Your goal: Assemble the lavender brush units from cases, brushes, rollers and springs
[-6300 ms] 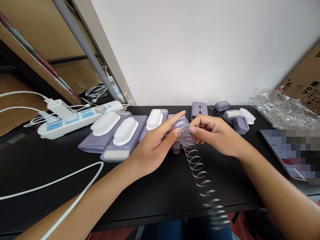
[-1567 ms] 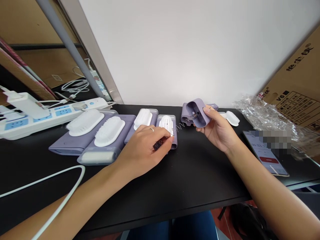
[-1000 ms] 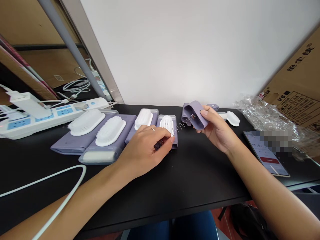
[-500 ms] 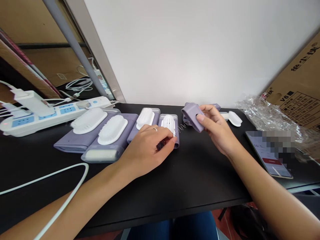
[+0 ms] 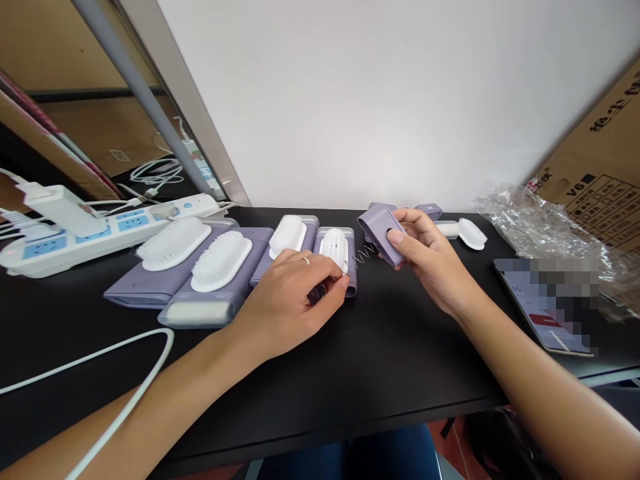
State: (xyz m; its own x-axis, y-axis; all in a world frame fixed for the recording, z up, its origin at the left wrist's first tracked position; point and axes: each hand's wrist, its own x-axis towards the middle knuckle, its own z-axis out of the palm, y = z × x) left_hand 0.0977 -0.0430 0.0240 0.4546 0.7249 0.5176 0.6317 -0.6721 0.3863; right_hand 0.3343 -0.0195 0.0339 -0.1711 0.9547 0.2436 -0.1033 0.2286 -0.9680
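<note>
Between my hands stretches a thin coiled metal spring [image 5: 364, 254]. Its left end is pinched between the thumb and fingers of my left hand [image 5: 300, 300], along with something dark that I cannot make out. My right hand [image 5: 425, 257] grips a folded purple piece [image 5: 379, 230] with a dark round hole, raised above the black table; the spring's right end reaches toward it. Just behind my left fingertips lies a white bristle brush [image 5: 335, 248] on a purple case. Another white brush [image 5: 289, 237] on a purple case is to its left.
Two larger purple cases with white brushes [image 5: 221, 260] lie at left, before a power strip [image 5: 135, 223]. A white cable [image 5: 163, 360] crosses my left forearm. At right are a small brush [image 5: 472, 234], a phone [image 5: 543, 313], plastic wrap [image 5: 530, 233] and a cardboard box [image 5: 595, 167].
The view has shifted slightly. My right hand has turned the purple piece a little, and both hands keep their hold.
</note>
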